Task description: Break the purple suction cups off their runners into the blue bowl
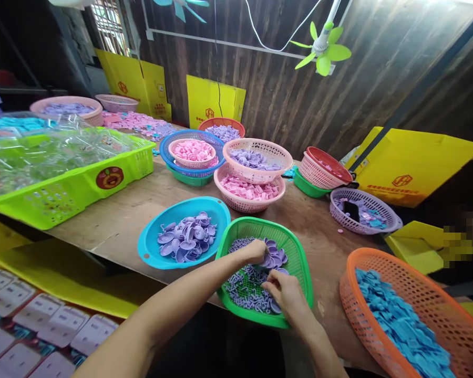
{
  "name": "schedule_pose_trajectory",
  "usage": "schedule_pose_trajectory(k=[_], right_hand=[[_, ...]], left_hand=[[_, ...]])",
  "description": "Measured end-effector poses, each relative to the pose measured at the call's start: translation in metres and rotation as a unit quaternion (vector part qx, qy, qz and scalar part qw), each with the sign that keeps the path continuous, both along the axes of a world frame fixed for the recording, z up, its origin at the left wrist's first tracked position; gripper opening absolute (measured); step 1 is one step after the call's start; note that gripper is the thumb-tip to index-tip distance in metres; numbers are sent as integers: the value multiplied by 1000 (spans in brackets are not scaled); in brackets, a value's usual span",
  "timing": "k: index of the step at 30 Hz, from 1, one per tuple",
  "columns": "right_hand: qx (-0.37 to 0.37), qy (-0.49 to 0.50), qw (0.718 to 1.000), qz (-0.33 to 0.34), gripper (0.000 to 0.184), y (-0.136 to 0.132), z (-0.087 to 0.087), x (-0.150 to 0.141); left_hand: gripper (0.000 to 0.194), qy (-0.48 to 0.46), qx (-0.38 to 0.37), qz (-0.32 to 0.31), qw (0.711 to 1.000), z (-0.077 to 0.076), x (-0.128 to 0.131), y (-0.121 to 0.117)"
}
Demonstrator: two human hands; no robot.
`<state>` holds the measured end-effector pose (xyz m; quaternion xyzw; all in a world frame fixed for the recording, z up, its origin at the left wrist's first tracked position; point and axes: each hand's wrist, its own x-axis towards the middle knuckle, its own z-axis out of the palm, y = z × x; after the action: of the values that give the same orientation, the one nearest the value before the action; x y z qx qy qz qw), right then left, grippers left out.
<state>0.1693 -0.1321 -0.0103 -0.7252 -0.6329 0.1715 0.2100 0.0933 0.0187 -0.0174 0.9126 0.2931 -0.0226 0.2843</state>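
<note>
Both my hands are inside a green plastic basket (305,262) at the table's front edge. Small purple hook-shaped pieces (242,294) fill its left and lower part, and purple oval cup-like pieces (276,254) lie to the right. My left hand (257,252) is curled at the edge of the oval pieces; its fingertips are mostly hidden. Just below it, my right hand (286,291) has thumb and fingers pinched together. Whatever either hand holds is too small or covered to make out. Left of the basket, a blue basin (147,244) holds more purple rounded pieces (187,236).
An orange basket (349,278) of blue pieces stands at right. Behind are stacked pink baskets (256,144) and a blue basket (167,149). A lime crate (74,202) with clear packaging sits at left. Yellow boxes (215,100) line the wall; a green fan (321,47) hangs above.
</note>
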Motion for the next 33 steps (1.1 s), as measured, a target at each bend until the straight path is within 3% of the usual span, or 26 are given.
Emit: schedule_pose_trajectory(k=[5, 10, 16, 24, 33], right_hand=[[67, 58, 996, -27, 23, -2, 2, 11], [99, 146, 982, -71, 25, -8, 17, 13], [83, 269, 953, -114, 33, -12, 36, -10], [112, 239, 961, -79, 25, -10, 46, -37], [126, 193, 972, -49, 22, -8, 50, -44]], left_hand=[[32, -57, -35, 61, 996, 6, -9, -1], [28, -135, -80, 92, 983, 11, -27, -17], [24, -292, -234, 132, 918, 15, -60, -63], [31, -364, -221, 215, 879, 27, -81, -94], [32, -352, -185, 213, 892, 30, -85, -102]])
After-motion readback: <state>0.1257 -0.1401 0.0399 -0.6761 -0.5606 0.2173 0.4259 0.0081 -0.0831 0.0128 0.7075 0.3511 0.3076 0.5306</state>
